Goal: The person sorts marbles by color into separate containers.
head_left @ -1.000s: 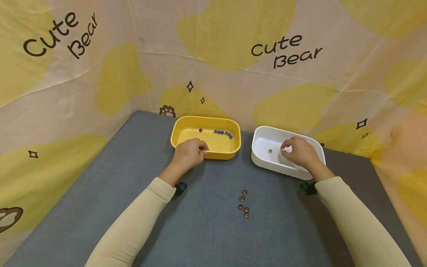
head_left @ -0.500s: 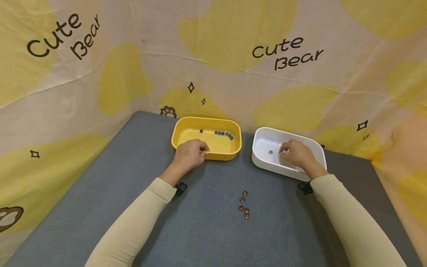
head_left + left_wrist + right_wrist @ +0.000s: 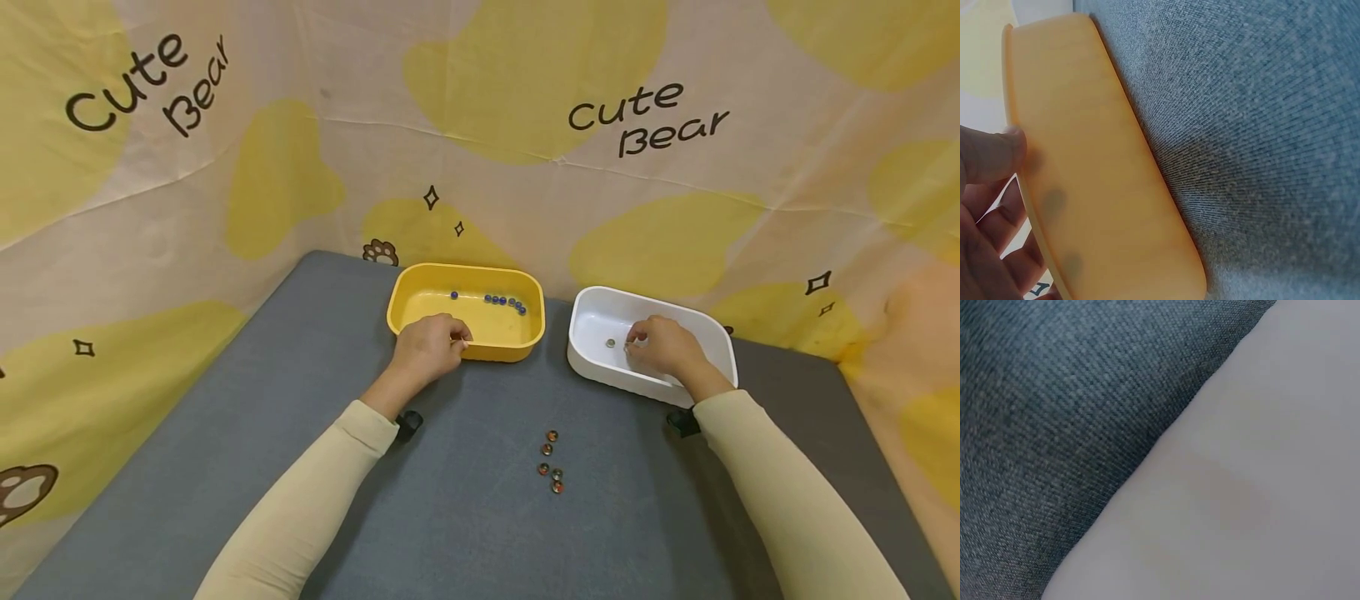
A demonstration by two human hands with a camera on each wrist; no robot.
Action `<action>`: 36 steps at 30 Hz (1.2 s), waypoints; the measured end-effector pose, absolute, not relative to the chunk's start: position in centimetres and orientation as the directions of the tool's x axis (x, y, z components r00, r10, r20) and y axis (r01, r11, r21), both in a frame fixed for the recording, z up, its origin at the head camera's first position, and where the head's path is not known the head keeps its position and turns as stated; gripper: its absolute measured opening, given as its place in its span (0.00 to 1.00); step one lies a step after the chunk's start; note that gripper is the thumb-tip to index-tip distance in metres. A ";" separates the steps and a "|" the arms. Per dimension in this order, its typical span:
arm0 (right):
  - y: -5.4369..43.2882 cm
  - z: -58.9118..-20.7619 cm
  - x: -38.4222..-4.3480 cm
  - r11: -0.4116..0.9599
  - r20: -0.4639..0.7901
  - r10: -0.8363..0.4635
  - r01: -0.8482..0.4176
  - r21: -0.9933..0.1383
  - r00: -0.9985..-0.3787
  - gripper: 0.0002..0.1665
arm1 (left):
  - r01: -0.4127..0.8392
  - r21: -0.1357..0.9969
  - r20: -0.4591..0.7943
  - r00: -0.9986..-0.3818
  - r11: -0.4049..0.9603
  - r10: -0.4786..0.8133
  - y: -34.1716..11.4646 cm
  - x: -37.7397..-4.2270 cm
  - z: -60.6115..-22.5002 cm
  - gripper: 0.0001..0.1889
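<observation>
My left hand (image 3: 429,343) grips the near rim of the yellow bin (image 3: 501,352). In the left wrist view its thumb (image 3: 997,153) presses the outer wall while the fingers curl over the rim inside. Several blue marbles (image 3: 503,301) lie inside, most in a row at the far right. My right hand (image 3: 666,346) reaches down into the white bin (image 3: 600,367), thumb and forefinger pinched at a small marble (image 3: 627,347). Left of these fingertips a pale marble (image 3: 610,343) lies on the bin floor. The right wrist view has only the white outer wall (image 3: 1229,500) and tabletop.
Several orange-and-dark marbles (image 3: 557,474) lie loose on the grey tabletop (image 3: 465,500), in front of the gap between the bins. A printed cloth (image 3: 495,108) hangs as a wall behind both bins and along the sides.
My right hand has shifted slightly left and lower in the white bin, towards the pale marble. My left hand keeps its grip on the yellow bin. The whole view has drifted slightly.
</observation>
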State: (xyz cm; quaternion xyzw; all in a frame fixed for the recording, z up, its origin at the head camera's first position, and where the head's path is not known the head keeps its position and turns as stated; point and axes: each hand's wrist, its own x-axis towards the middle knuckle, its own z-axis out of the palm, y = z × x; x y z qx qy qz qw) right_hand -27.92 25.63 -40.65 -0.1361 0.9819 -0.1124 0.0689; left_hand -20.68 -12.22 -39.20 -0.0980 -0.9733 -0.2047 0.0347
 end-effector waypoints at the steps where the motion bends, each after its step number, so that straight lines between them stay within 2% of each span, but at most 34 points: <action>1: 25.6 -40.7 -28.0 0.939 -0.107 -0.279 -0.248 -0.236 -0.954 0.11 | 0.204 0.393 0.107 -0.979 0.897 0.176 -12.2 -20.7 -39.2 0.06; 21: 26.1 -40.9 -27.9 0.945 -0.143 -0.265 -0.227 -0.237 -0.954 0.12 | 0.210 0.393 0.109 -0.977 0.895 0.182 -12.0 -20.7 -39.5 0.06; 26: 26.1 -40.7 -27.9 0.945 -0.160 -0.254 -0.210 -0.250 -0.954 0.18 | 0.217 0.398 0.115 -0.976 0.891 0.186 -12.1 -20.7 -39.5 0.06; 31: 26.2 -40.3 -27.6 0.932 -0.123 -0.267 -0.223 -0.287 -0.956 0.27 | 0.210 0.402 0.114 -0.977 0.891 0.179 -12.2 -20.7 -39.2 0.06; 36: 26.6 -39.9 -27.1 0.913 -0.102 -0.272 -0.224 -0.341 -0.957 0.31 | 0.209 0.398 0.109 -0.978 0.893 0.180 -12.3 -20.7 -39.2 0.06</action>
